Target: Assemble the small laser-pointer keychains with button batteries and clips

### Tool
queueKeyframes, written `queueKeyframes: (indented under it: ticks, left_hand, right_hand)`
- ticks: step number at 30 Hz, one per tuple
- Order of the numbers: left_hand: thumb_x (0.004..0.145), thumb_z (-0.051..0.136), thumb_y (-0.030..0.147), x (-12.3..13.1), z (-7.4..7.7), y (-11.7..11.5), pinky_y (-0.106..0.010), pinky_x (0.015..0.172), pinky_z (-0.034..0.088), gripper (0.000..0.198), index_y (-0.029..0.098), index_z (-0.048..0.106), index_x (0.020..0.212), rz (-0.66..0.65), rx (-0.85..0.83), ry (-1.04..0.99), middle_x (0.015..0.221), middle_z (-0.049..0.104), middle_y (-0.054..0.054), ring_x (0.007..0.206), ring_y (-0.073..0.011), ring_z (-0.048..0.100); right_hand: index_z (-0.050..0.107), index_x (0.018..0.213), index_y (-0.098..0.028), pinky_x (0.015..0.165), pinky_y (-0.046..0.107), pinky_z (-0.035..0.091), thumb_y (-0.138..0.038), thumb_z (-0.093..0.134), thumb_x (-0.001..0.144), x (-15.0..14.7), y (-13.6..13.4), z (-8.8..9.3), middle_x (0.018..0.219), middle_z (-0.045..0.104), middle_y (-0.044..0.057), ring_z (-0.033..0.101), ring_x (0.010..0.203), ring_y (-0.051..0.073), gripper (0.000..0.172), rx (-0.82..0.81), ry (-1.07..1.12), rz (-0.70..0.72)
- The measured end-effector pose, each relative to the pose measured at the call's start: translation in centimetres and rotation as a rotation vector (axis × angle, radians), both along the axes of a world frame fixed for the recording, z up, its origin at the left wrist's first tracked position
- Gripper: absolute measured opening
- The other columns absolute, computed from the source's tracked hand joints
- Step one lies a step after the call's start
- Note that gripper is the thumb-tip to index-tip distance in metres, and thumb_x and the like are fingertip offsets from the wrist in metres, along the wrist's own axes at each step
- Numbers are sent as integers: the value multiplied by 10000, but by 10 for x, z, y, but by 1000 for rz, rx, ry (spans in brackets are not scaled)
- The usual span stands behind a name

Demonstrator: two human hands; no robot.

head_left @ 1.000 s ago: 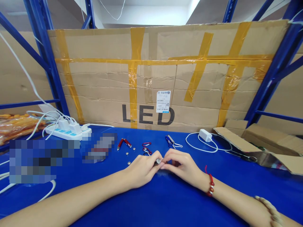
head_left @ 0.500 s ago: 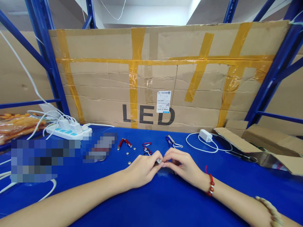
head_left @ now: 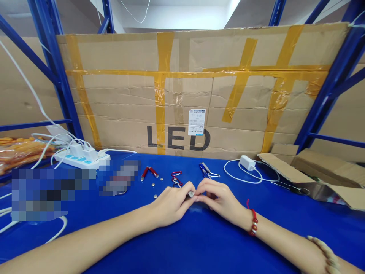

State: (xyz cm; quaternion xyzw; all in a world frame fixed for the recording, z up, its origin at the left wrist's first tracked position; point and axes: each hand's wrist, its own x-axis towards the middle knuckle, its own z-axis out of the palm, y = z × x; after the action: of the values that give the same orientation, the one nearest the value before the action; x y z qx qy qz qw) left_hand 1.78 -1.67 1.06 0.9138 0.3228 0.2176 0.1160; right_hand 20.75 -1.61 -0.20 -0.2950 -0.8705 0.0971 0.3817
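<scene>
My left hand [head_left: 172,202] is closed around a small tube with a round silver end [head_left: 191,194]; most of the tube is hidden by the fingers. Close against it, my right hand [head_left: 214,195] has its thumb and fingertips pinched together, and whatever they hold is too small to make out. Just beyond the hands lie a red carabiner clip [head_left: 176,173] and a second red clip [head_left: 177,182]. Two short red metal tubes [head_left: 145,174] rest farther left, with silver button cells [head_left: 153,185] near them. Behind my right hand is a blue tube [head_left: 203,170] beside a silver one with a wire clip [head_left: 213,175].
A white power strip [head_left: 82,159] with plugs and cables stands at the left. On the right are a white charger [head_left: 247,163] with its cord, scissors [head_left: 299,190] and an open carton [head_left: 322,182]. A large cardboard sheet [head_left: 128,99] closes off the back of the blue table [head_left: 182,247].
</scene>
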Motion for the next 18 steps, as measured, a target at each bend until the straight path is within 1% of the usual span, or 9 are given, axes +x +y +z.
queueKeyframes:
  ticks: [6,12,18]
  left_hand:
    - [898,338,246,0,1,0,-207,524,354,67,225,358,838,-9,3,-2,661,564,42,564,-149,573]
    - [897,342,248,1,-2,1,-210,497,322,69,225,361,835,-4,67,7,687,561,38,550,-148,566]
    - [902,334,254,1,-1,1,-207,476,313,82,224,369,834,-7,67,20,620,540,52,513,-143,551]
  right_hand:
    - [630,841,-185,525,188,408,-273,510,849,1,-1,0,791,590,32,523,619,93,149,-7,-12,-11]
    - [627,837,-182,520,188,405,-283,509,849,0,-1,0,789,592,33,513,604,90,155,-6,-19,-12]
    - [627,826,-176,497,180,391,-293,513,846,0,-2,1,777,589,30,479,561,78,165,-6,-29,-20]
